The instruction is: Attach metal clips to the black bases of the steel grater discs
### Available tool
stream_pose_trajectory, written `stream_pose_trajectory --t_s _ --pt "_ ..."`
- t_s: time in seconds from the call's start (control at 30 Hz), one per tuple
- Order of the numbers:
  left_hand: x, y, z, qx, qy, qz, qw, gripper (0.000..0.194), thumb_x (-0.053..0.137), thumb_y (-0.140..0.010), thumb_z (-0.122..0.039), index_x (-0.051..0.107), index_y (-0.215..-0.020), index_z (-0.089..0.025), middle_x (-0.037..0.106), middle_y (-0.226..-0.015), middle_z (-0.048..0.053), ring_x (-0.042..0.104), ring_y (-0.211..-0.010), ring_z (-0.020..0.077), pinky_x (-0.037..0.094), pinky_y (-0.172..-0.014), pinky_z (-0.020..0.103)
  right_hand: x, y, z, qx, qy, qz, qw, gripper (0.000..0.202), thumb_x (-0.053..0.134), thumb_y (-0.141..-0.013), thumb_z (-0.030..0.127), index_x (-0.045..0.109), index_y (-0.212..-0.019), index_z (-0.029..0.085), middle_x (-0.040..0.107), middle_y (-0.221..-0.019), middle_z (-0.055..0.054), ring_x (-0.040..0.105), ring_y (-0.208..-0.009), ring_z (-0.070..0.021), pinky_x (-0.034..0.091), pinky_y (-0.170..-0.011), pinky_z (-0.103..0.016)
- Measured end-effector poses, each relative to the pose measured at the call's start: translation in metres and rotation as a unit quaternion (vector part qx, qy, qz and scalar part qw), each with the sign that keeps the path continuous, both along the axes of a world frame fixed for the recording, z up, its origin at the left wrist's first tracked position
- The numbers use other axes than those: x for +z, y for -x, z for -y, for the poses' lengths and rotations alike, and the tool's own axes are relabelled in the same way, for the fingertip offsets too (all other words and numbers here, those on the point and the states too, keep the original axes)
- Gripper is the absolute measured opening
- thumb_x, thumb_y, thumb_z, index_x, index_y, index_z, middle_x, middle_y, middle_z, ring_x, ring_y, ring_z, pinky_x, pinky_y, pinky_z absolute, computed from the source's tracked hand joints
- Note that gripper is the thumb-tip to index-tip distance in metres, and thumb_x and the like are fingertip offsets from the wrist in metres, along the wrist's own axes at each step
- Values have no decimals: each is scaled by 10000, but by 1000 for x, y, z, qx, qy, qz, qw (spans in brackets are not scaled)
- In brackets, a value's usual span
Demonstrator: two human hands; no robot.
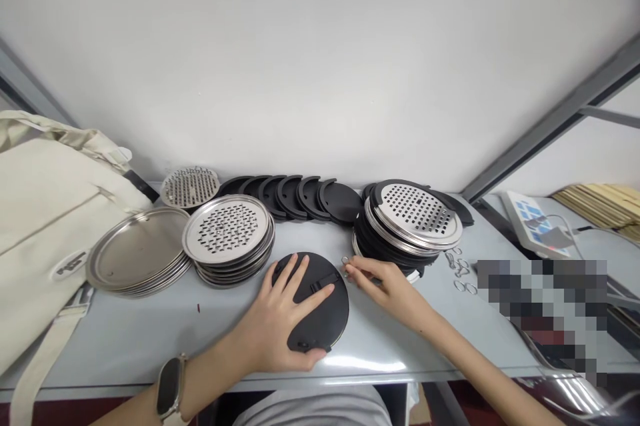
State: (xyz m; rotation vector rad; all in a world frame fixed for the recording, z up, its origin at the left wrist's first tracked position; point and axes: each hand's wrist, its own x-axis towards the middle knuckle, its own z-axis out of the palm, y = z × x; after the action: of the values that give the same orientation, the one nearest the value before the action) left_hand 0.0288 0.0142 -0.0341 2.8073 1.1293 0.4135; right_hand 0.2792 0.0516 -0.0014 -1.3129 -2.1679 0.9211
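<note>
My left hand (283,316) lies spread over a round black disc (325,316) on the table, with its thumb at the near edge. The disc has a small raised black tab on its upper face, close to the index fingertip. Just right of the disc, my right hand (383,283) is closed in a pinch on a small metal ring (345,260). More loose metal rings (465,287) lie on the table to the right, beyond that hand.
A stack of perforated grater discs (227,229) and metal plates (137,249) stand left. Black crescent-rimmed discs (310,199) overlap along the wall. Another grater stack (417,213) is behind my right hand. A cream bag (45,213) borders the left side.
</note>
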Motion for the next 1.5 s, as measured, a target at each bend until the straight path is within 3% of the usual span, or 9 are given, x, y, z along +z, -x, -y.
stream_pose_trajectory --t_s 0.1,0.23,0.33,0.43,0.57,0.67,0.83,1.07,1.5 --pt "0 0 0 -1 0 0 1000 960 717 -683 -493 271 -1516 -321 26 -1611 143 177 -1403 500 201 -1051 680 1 1 12 -23 -49 -35 998 284 427 -998 335 681 -1019 209 701 -1024 -81 637 -967 -223 489 -882 -343" --pt "-1 0 0 1 -4 5 1000 941 711 -688 -507 291 -1509 -320 53 -1611 133 195 -1398 498 208 -1054 670 0 2 24 -42 -76 -71 994 242 489 -977 320 701 -1060 239 674 -1137 -98 606 -1074 -247 486 -937 -390" --pt "-1 0 0 1 -5 5 1000 940 709 -687 -510 295 -1508 -317 54 -1611 132 199 -1397 499 209 -1056 667 -2 5 24 -75 -33 -131 988 198 558 -947 362 699 -971 226 692 -1059 -86 627 -1040 -238 492 -928 -363" --pt "-1 0 0 0 0 2 1000 964 714 -679 -503 271 -1516 -320 26 -1610 144 185 -1402 499 203 -1054 674 -8 9 21 -93 30 -176 980 266 478 -981 405 611 -864 206 683 -901 -59 646 -917 -208 506 -846 -321" --pt "0 0 -1 -1 3 1 1000 971 712 -681 -483 252 -1521 -326 17 -1611 141 185 -1406 489 202 -1058 671 -24 16 18 -108 -7 -84 991 299 357 -1021 371 458 -783 220 544 -698 8 542 -660 -159 434 -652 -274" --pt "0 0 0 -1 -2 5 1000 959 708 -686 -483 264 -1519 -318 27 -1614 132 199 -1402 489 204 -1060 668 -32 20 16 -96 -40 -17 994 258 341 -1020 324 440 -802 227 503 -682 21 510 -615 -158 386 -615 -273" --pt "-1 0 0 -2 0 4 1000 989 723 -666 -485 252 -1521 -321 16 -1613 136 192 -1405 485 202 -1059 669 -30 21 9 -69 -23 35 997 288 313 -1020 313 410 -760 236 481 -628 31 504 -572 -163 351 -584 -280" --pt "-1 0 -1 -3 5 2 1000 982 711 -679 -483 238 -1525 -323 -9 -1613 138 187 -1403 495 199 -1054 677 -25 17 3 -41 -3 51 998 327 313 -1015 340 373 -713 230 433 -606 42 467 -566 -151 313 -575 -263" --pt "-1 -1 0 6 3 9 1000 975 710 -671 -493 257 -1519 -329 1 -1614 130 201 -1399 494 204 -1058 661 -28 21 6 -56 -17 58 997 323 304 -1014 331 339 -707 236 405 -592 45 466 -547 -156 297 -581 -270"
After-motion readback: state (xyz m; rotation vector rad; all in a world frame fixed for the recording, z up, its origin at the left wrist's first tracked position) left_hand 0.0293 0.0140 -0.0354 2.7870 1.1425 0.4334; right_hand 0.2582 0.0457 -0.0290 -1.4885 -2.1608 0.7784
